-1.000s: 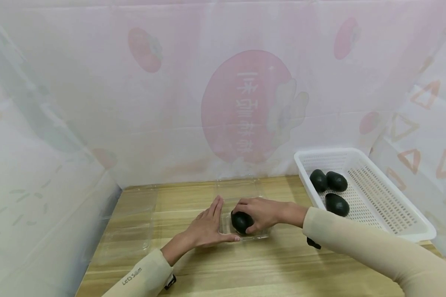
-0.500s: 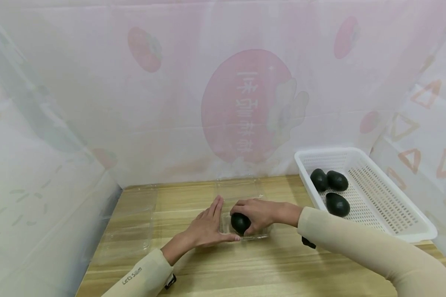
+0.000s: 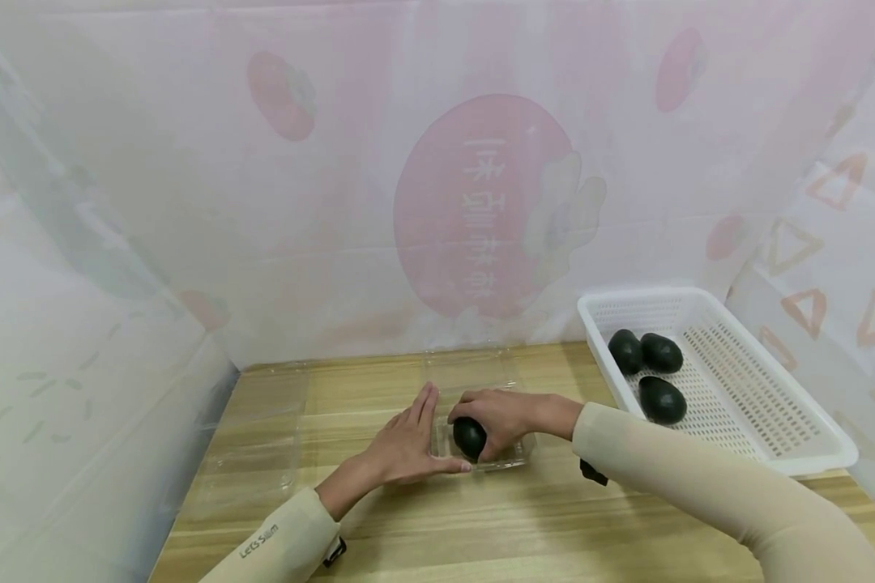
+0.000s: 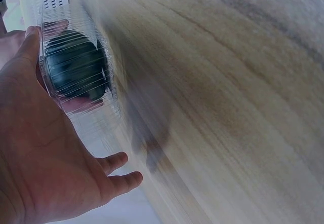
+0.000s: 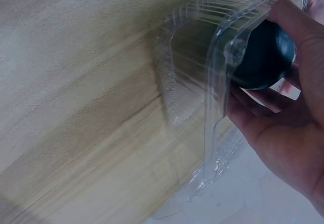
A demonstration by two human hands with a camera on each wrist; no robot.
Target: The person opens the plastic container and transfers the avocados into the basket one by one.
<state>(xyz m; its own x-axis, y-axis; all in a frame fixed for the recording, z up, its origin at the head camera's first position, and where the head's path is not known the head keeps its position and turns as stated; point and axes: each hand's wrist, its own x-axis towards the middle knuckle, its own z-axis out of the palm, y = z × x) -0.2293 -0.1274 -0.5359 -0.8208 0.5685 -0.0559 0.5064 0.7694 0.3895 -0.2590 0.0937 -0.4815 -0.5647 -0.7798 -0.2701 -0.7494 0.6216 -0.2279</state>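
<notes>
A dark green avocado [image 3: 470, 439] is in the grip of my right hand [image 3: 509, 421], its fingers and thumb curled round it. It is inside the bottom of a clear plastic clamshell box [image 3: 512, 464], whose lid [image 3: 474, 368] lies folded open behind. My left hand [image 3: 403, 449] rests at the box's left front corner, fingers straight along the side and thumb along the front edge. The left wrist view shows the avocado [image 4: 76, 67] through the ribbed clear wall. In the right wrist view, the fingers hold the avocado [image 5: 266, 57] beside the box rim [image 5: 215, 67].
A white perforated basket [image 3: 780, 380] stands at the right of the wooden table [image 3: 445, 534], with three avocados [image 3: 662, 400] at its left side. Another clear plastic box [image 3: 255, 437] lies at the left. Printed cloth [image 3: 335, 202] hangs behind.
My right hand has shifted slightly left with the avocado, within the box. The left hand stays in place at the box's corner.
</notes>
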